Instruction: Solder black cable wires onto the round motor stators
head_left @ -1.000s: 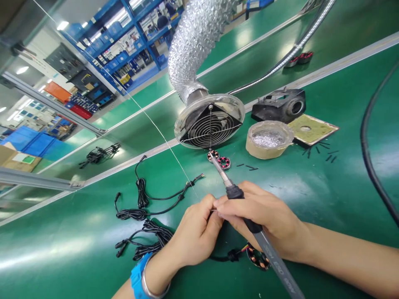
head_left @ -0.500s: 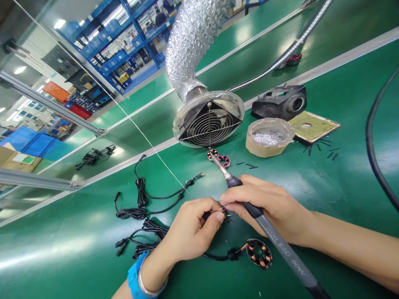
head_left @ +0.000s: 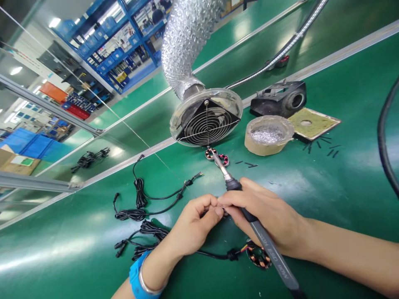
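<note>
My right hand (head_left: pixel 264 216) is closed round a grey soldering iron (head_left: pixel 268 253), whose metal tip points up toward two small motor stators (head_left: pixel 218 157) on the green bench. My left hand (head_left: pixel 193 226) is closed in a pinch on thin wire ends of a black cable, its fingertips touching those of my right hand. That cable (head_left: pixel 215 255) runs down to a copper-wound stator (head_left: pixel 258 255) lying under my right wrist. A thin solder wire (head_left: pixel 131 128) stretches from the upper left down toward my fingers. On my left wrist sit a blue band and a metal bracelet.
A fume extractor hood (head_left: pixel 206 118) on a silver duct hangs just beyond the stators. A tape roll holding solder scraps (head_left: pixel 268 135), a black iron stand (head_left: pixel 279 99) and a yellow sponge (head_left: pixel 313 122) sit at right. Black cable bundles (head_left: pixel 143 199) lie at left.
Both hands stayed together at the wire ends, shifting only slightly. The soldering iron tilted a little and the view drifted, with the stator below my wrist showing more.
</note>
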{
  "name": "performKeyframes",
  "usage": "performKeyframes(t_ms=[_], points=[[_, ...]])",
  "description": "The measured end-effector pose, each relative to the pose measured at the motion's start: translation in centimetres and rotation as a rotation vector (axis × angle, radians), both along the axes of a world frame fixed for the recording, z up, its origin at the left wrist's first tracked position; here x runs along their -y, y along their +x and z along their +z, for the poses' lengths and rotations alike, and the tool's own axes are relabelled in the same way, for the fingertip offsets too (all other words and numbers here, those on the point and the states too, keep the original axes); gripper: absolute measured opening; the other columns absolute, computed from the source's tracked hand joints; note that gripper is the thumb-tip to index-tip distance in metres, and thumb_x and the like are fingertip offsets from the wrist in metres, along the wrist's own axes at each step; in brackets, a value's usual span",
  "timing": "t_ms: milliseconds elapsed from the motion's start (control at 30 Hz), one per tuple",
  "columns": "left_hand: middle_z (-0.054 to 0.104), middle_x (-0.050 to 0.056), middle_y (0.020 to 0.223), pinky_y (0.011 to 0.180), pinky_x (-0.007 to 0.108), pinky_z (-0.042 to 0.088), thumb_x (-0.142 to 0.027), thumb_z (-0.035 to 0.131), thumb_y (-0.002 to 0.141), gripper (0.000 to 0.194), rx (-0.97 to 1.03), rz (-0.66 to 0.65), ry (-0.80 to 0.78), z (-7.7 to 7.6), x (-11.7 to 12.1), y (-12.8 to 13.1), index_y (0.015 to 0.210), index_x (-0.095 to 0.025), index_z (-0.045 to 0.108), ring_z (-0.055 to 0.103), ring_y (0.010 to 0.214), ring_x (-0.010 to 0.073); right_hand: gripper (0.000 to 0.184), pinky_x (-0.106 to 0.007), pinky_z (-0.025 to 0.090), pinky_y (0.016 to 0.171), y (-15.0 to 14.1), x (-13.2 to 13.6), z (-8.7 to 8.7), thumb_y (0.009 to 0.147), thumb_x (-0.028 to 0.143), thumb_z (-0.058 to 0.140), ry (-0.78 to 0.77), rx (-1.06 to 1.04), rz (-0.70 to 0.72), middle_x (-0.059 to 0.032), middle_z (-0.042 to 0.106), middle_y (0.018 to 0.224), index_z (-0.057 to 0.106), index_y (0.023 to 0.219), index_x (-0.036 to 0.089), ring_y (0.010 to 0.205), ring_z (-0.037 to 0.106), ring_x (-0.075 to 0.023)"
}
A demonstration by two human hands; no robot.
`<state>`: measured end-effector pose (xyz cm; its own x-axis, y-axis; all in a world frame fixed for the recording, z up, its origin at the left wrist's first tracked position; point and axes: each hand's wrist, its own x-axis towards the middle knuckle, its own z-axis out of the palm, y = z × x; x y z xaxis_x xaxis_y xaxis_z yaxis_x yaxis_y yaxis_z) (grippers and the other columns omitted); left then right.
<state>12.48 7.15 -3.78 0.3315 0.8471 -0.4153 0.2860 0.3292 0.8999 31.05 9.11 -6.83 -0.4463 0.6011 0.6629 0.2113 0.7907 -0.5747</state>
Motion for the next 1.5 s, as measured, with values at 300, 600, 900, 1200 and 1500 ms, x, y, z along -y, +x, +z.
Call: performKeyframes(t_ms=[300,600,900,1200,1500], points=[[0.029,-0.009,0.052,0.048,0.023,0.017,-0.05,0.065,0.073,0.035,0.064,0.226,-0.097,-0.8,-0.7,0.7,0.067,-0.018,0.053,0.022,0.049,0.0071,0.02,-0.024,0.044,0.061,-0.5,-1.0,-0.5,0.093,0.004,0.051,-0.016,-0.077,-0.005,0.0002,0.067,0.084,0.055,0.106,0.019,0.067,0.054,-0.0119],[0.031,-0.008,0.049,0.049,0.022,0.022,-0.034,0.058,0.068,0.015,-0.004,0.273,-0.099,-0.5,-2.0,0.8,0.064,-0.02,0.056,0.031,0.049,0.009,0.034,-0.031,0.053,0.06,2.6,-0.8,1.8,0.096,0.018,0.051,-0.125,-0.019,-0.147,-0.0024,0.07,0.088,0.055,0.128,0.028,0.069,0.065,-0.018],[0.029,-0.009,0.047,0.051,0.022,0.026,-0.03,0.057,0.069,0.012,0.027,0.184,-0.104,-0.3,-2.5,0.4,0.062,-0.02,0.057,0.032,0.05,0.0095,0.027,-0.031,0.057,0.059,3.9,-0.1,2.0,0.095,0.024,0.054,-0.223,0.079,-0.178,-0.0055,0.073,0.098,0.06,0.121,0.029,0.078,0.071,-0.0224],[0.033,-0.008,0.051,0.053,0.023,0.026,-0.034,0.06,0.07,0.016,0.083,0.16,-0.122,-0.2,-2.3,0.1,0.062,-0.019,0.056,0.032,0.052,0.0093,0.02,-0.026,0.053,0.058,-0.3,-1.4,0.4,0.088,0.012,0.054,-0.206,0.077,-0.104,-0.0003,0.073,0.079,0.067,0.101,0.02,0.062,0.064,-0.0144],[0.032,-0.009,0.052,0.054,0.023,0.025,-0.036,0.062,0.072,0.02,0.103,0.136,-0.137,-0.2,-2.1,-0.2,0.066,-0.018,0.056,0.031,0.052,0.0086,0.02,-0.019,0.054,0.06,0.2,-1.9,-0.2,0.088,0.014,0.059,-0.399,-0.032,-0.012,-0.0008,0.075,0.083,0.068,0.105,0.019,0.066,0.069,-0.011]])
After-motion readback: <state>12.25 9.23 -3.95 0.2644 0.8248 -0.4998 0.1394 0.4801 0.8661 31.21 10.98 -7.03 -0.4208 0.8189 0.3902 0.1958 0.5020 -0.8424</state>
